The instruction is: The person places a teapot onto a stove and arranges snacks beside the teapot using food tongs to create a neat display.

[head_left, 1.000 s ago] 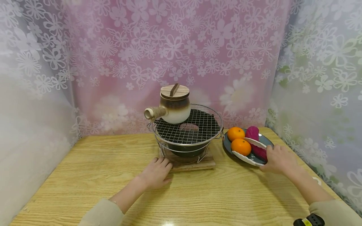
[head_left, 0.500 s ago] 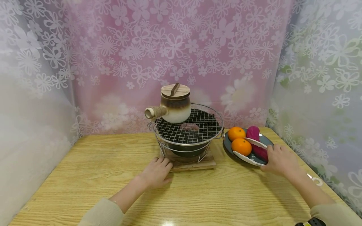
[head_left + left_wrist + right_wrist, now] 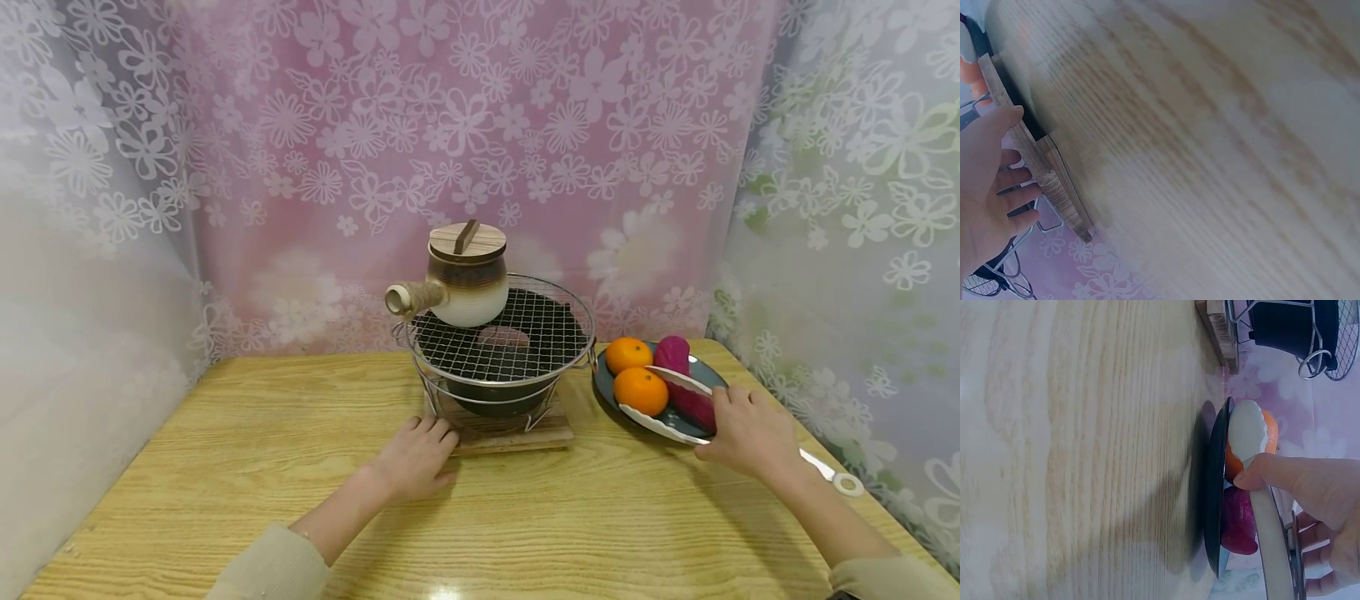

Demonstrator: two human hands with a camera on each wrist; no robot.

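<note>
Tongs: white tongs are lying across the plate, at about 4 o'clock from the grill. One arm is resting on the near rim and the other is passing over the food. The ring end is sticking out behind the wrist, near the table's right edge.
Right hand: it is gripping the tongs. In the right wrist view the thumb is pressing on the flat white arm and the other fingers are curling under it.
Left hand: it is lying flat on the table at 6 o'clock from the grill. The fingers are straight and are holding nothing. The fingertips are touching the edge of the wooden board.
Plate: it is dark and round, sitting just beside the grill on the right.
Oranges: the near orange is sitting between the two arms of the tongs. The far orange is just behind it, at 12 o'clock.
Purple food: it is lying at 3 o'clock from the oranges, right beside them.
Wooden board: it is sitting under the grill stand.
Grill: a round wire mesh is sitting on a dark bowl in a wire stand.
Pot: a brown and cream pot is standing on the mesh at about 10 o'clock. A wooden lid is sitting on it, and its side handle is pointing to 9 o'clock.
Curtain: a flowery pink and white cloth is hanging behind the table.
</note>
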